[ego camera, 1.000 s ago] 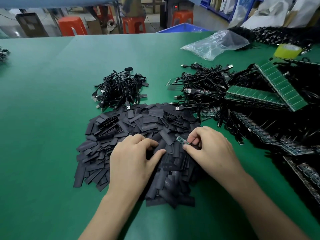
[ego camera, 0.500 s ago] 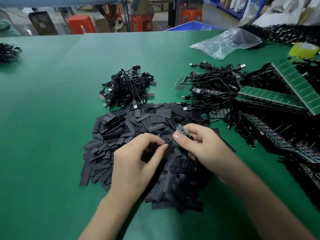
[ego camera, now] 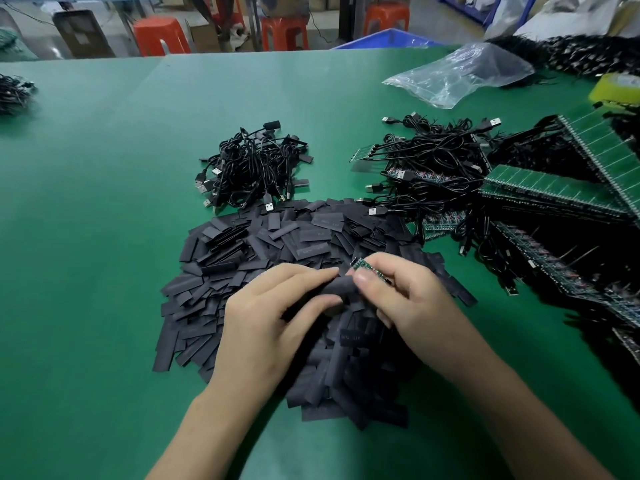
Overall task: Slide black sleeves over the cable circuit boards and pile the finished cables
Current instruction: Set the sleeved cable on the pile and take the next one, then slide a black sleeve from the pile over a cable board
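Note:
A heap of flat black sleeves point(ego camera: 277, 247) covers the green table point(ego camera: 104, 237) in front of me. My left hand point(ego camera: 273, 323) pinches one black sleeve point(ego camera: 337, 287) between thumb and fingers just above the heap. My right hand point(ego camera: 412, 299) pinches a small green circuit board point(ego camera: 369, 270) right beside the sleeve's end; its cable is hidden under the hand. A pile of sleeved black cables point(ego camera: 252, 168) lies behind the heap. Unsleeved cables with bare boards point(ego camera: 436, 168) lie tangled to the right.
Green circuit board panels point(ego camera: 554, 192) and dark strips of boards fill the right side. A clear plastic bag point(ego camera: 460, 77) and a yellow tape roll point(ego camera: 620, 88) sit at the back right. More cables point(ego camera: 14, 93) lie at the far left. Orange stools point(ego camera: 161, 36) stand beyond the table.
My left hand has lifted a sleeve out of the heap. My right hand has brought the circuit board up to the sleeve's end.

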Motion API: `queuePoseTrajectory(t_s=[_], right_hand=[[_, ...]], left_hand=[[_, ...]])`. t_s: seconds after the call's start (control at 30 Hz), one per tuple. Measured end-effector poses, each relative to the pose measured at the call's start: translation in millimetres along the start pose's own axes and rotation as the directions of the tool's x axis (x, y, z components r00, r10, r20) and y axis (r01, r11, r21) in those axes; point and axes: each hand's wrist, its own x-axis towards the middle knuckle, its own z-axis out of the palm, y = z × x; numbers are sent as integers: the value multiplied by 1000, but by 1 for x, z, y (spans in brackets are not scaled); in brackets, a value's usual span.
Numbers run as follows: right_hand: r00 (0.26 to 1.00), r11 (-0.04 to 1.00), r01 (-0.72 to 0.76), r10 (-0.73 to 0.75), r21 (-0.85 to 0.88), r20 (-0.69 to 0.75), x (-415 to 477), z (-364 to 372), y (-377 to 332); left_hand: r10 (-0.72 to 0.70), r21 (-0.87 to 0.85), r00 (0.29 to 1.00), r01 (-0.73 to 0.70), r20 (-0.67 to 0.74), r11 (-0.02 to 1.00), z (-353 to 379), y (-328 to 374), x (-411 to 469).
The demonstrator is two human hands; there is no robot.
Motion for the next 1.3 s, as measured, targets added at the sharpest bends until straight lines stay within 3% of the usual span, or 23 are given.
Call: queuePoseTrajectory(t_s=[0.1, 0.33, 0.63, 0.9, 1.1, 1.3], right_hand=[[1000, 992, -10, 12, 123, -13, 0, -3, 1], [996, 997, 52, -56, 60, 73, -4, -4, 1], [993, 996, -8, -3, 88, 116, -4, -4, 2], [974, 997, -64, 52, 48, 223, -5, -12, 5], [959, 994, -93, 73, 59, 273, -3, -16, 7], [967, 993, -64, 36, 103, 254, -5, -14, 6]], left_hand=[[-59, -66, 998, 56, -38, 996, -3, -1, 1], [-91, -108, 995, 86, -46, 990, -5, -2, 2], [-54, -67, 998, 52, -34, 996, -6, -2, 1], [115, 18, 983, -119, 146, 993, -14, -11, 2], [109, -66, 963, -95, 247, 993, -15, -12, 2], [103, -66, 968, -90, 227, 994, -11, -6, 1]])
